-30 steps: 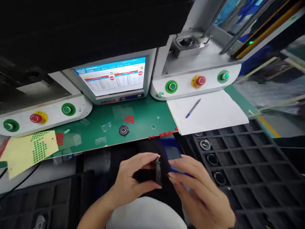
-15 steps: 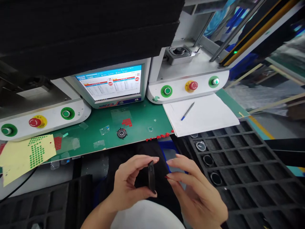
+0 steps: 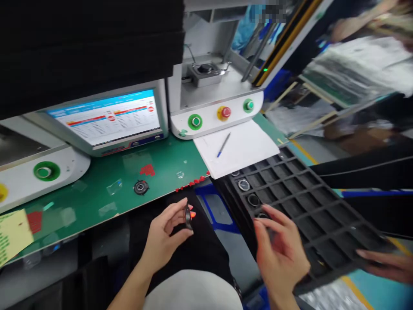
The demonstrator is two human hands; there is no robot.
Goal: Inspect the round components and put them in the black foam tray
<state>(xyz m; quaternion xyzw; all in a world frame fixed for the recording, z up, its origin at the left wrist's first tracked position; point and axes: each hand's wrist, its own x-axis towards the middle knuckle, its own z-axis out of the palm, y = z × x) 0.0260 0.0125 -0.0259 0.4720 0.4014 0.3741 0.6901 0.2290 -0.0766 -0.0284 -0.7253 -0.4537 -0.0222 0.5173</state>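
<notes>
My left hand [image 3: 169, 232] pinches a dark round watch case [image 3: 188, 216], seen nearly edge-on, between thumb and fingers above my lap. A bright orange-red spot shows beside the case; I cannot tell whether it is a sticker or a fingertip. My right hand [image 3: 282, 245] hovers at the near left side of a black compartment tray [image 3: 303, 174]. Its thumb and index fingertips come together, and anything between them is hidden. Just beyond those fingers a round watch [image 3: 253, 200] sits in a compartment, with another watch [image 3: 244, 185] behind it.
On the green bench lie a watch part [image 3: 141, 187], red stickers [image 3: 147, 170] and clear film scraps. Paper [image 3: 238, 150] with a pen [image 3: 223, 144] lies before the test machine [image 3: 206, 77]. A screen [image 3: 106, 118] stands left. Another person's hand [image 3: 387, 261] is at the tray's right edge.
The view has turned right. My right hand has moved away from the watch case to the tray, while my left still holds the case. Another person's hand has appeared at the right.
</notes>
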